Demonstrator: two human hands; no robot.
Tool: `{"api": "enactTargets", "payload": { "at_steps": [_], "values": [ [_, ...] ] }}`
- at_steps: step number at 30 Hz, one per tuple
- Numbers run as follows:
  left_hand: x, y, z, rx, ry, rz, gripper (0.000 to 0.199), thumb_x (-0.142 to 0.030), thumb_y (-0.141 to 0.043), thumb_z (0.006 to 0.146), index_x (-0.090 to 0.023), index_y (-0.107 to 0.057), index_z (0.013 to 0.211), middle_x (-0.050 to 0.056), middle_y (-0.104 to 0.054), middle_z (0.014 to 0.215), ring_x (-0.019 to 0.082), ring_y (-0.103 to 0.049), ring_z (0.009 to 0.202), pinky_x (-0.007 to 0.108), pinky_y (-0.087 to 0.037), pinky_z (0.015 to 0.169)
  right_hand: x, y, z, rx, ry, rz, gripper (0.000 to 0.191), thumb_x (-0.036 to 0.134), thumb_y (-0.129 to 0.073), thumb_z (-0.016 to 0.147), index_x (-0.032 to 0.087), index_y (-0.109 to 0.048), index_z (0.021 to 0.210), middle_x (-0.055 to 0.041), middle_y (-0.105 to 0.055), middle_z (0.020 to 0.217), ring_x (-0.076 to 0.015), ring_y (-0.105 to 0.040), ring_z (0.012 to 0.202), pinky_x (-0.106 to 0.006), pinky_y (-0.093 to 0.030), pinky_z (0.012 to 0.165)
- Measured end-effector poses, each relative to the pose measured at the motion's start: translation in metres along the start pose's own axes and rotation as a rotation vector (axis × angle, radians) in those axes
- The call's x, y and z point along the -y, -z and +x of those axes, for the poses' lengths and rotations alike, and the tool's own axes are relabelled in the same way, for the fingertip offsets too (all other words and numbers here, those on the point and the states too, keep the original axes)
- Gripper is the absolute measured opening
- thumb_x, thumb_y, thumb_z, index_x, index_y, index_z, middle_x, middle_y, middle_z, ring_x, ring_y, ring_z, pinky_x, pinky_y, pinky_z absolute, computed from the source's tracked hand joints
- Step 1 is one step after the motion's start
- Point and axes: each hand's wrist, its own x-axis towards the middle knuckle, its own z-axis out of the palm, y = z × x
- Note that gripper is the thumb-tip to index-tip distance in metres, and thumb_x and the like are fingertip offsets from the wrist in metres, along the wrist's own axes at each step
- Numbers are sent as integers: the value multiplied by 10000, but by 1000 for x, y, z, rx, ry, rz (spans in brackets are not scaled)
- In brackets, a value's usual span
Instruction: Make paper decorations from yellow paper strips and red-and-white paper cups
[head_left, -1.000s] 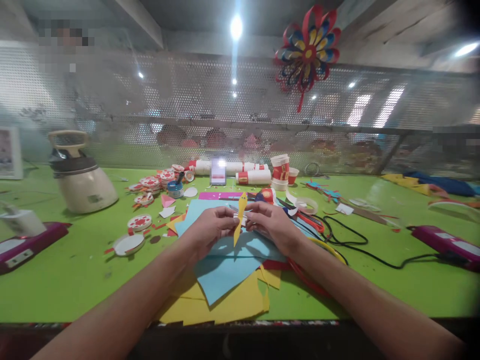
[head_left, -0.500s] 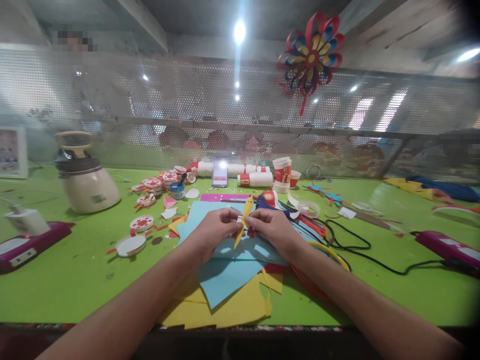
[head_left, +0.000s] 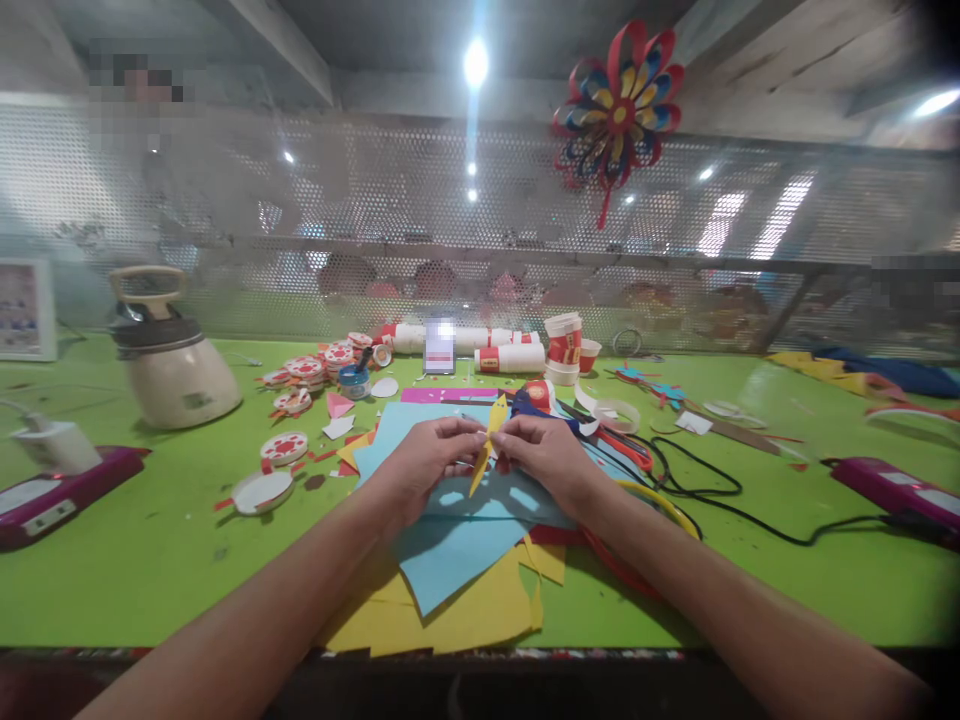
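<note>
A slim yellow paper cutout [head_left: 480, 474] with small dark dots near its top stands upright between my hands. My right hand [head_left: 544, 452] pinches it at the middle between thumb and fingers. From the other side, my left hand [head_left: 435, 455] has its thumb and forefinger closed on the cutout's edge. A small white bit shows at the fingertips, partly hidden. Under both hands lie light blue paper sheets [head_left: 442, 545] with cut-out gaps, on top of yellow paper [head_left: 450, 630].
Red-and-white paper discs [head_left: 285, 448], a blue glue jar [head_left: 355, 381] and a cream kettle [head_left: 180, 370] are on the left. Paper cups [head_left: 562, 345] and a phone [head_left: 439, 350] stand behind. Red-handled scissors [head_left: 634, 450], black cable [head_left: 712, 490] and a purple power strip [head_left: 892, 498] lie right.
My left fingertips have moved slightly up and right against the cutout, and less of the white bit shows. The right hand stays nearly still.
</note>
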Motion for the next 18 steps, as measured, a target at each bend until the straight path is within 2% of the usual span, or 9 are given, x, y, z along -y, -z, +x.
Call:
{"api": "enactTargets", "payload": {
  "at_steps": [6,9,14,18],
  "values": [
    [6,2,2,-6,13,-4,395,-121,-746,595,-145,-592,958,-33,-585,601,104,-565,613,247,-428,631,-2,1,0,9,-16,46,255,396,-682,698,156,-616,642,9,-587,542,-117,-519,528,-275,-420,574],
    [4,1,1,16,2,2,404,-135,-751,588,-145,-587,957,-18,-607,612,120,-588,620,257,-436,637,-1,1,-1,9,-23,58,259,396,-691,692,152,-616,647,6,-589,551,-116,-520,532,-274,-423,579],
    [-2,1,-2,73,33,-48,227,-197,-632,659,-141,-613,878,42,-651,691,156,-623,642,267,-444,623,-1,1,0,4,-26,68,270,409,-700,688,155,-614,657,11,-580,571,-114,-516,531,-272,-412,570],
    [-4,0,-1,7,63,0,205,-318,-563,717,-131,-642,742,64,-645,698,139,-575,621,256,-430,602,0,1,0,23,-35,63,287,428,-703,683,162,-607,634,12,-578,551,-117,-511,528,-275,-409,571]
  ]
}}
